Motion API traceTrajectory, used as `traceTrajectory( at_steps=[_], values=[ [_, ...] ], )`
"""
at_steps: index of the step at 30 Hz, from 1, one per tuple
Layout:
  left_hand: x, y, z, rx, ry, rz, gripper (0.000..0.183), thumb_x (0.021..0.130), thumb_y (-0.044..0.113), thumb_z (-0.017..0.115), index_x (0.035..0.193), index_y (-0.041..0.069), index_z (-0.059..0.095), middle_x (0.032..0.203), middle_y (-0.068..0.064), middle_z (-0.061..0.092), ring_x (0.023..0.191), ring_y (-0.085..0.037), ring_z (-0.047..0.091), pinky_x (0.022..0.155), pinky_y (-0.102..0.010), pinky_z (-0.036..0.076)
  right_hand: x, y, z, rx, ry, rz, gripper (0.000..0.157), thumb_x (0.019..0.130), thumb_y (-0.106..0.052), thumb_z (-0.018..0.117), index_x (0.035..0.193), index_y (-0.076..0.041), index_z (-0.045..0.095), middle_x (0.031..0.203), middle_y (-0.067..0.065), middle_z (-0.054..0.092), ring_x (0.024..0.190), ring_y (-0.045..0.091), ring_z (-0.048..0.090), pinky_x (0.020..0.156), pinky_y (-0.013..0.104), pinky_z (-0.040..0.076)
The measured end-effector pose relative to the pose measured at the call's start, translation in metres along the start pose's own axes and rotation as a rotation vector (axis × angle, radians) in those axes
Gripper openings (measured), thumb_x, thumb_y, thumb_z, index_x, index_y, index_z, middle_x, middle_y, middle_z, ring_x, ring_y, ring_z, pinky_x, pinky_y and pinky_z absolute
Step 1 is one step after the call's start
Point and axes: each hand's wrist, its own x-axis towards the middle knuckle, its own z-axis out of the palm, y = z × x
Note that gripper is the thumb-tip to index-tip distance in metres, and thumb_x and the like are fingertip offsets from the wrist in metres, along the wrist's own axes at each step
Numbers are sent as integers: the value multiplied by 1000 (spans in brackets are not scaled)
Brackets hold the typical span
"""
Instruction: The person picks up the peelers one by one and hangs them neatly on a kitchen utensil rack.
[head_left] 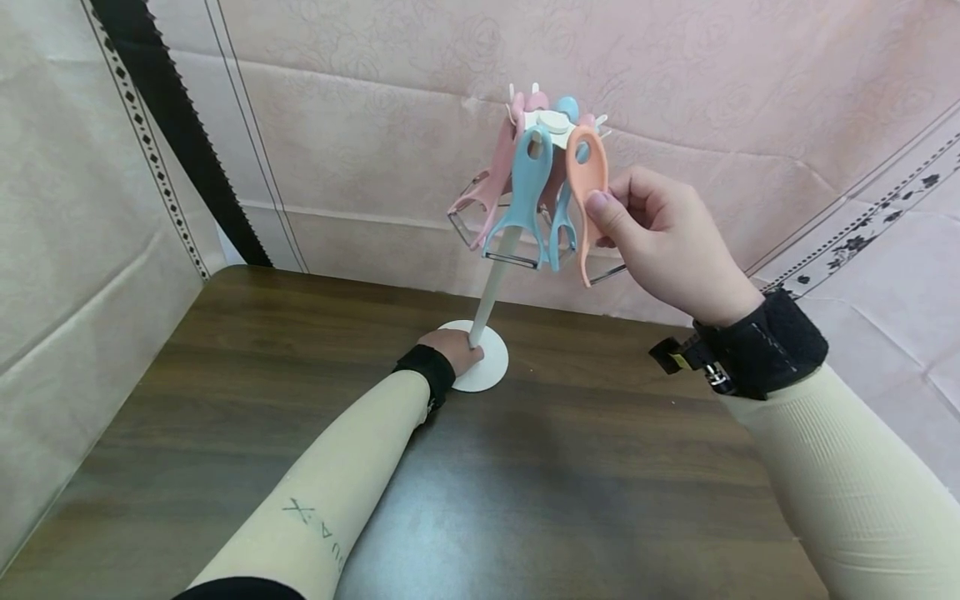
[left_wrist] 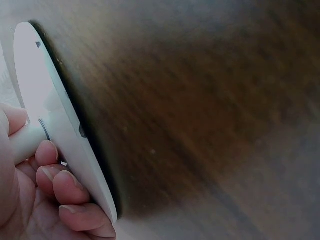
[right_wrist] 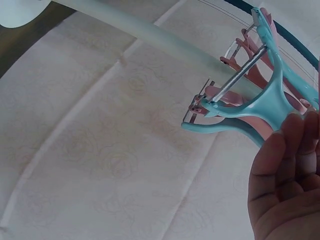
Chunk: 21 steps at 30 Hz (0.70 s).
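Note:
A white rack stand has a round base [head_left: 487, 371], a thin pole [head_left: 491, 292] and a hooked top [head_left: 553, 122]. My left hand [head_left: 454, 348] grips the pole just above the base, fingers curled round it in the left wrist view. Up at the rack's right side, my right hand [head_left: 663, 237] pinches an orange peeler [head_left: 587, 171] by its handle between thumb and fingers. The peeler's looped end is at the hooks; whether it hangs on one I cannot tell. Beside it hang a blue peeler [head_left: 531, 187] and a pink peeler [head_left: 495, 183], with further pink and blue ones behind, partly hidden.
The stand is near the far edge of a brown wooden table [head_left: 585, 467]. Pale patterned cloth [head_left: 360, 142] hangs behind and at both sides, with a black strip [head_left: 183, 125] at the left.

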Motion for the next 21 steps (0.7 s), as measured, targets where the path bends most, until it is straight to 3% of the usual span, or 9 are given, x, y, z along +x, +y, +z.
traceTrajectory(
  at_steps=[8, 13, 21],
  values=[
    [12, -6, 8, -3, -6, -17, 31, 96, 36, 53, 90, 11, 72, 80, -1, 67, 75, -21, 58, 72, -35, 46, 1, 2, 6, 30, -14, -3, 22, 98, -21, 58, 91, -1, 61, 81, 12, 62, 71, 17, 59, 70, 22, 49],
    [17, -8, 12, -3, -13, -24, 31, 95, 36, 53, 90, 13, 72, 80, 0, 67, 75, -21, 59, 73, -36, 47, 1, 4, 11, 15, -17, -9, 23, 97, -22, 59, 86, -1, 60, 77, 10, 60, 68, 19, 54, 62, 23, 44],
    [17, -9, 13, 0, -10, -21, 31, 95, 37, 52, 92, 13, 72, 82, 0, 68, 77, -20, 59, 75, -37, 47, 3, 3, 18, -64, -111, 37, 30, 97, -33, 59, 81, -7, 57, 72, 8, 58, 58, 20, 48, 52, 29, 36]
  ],
)
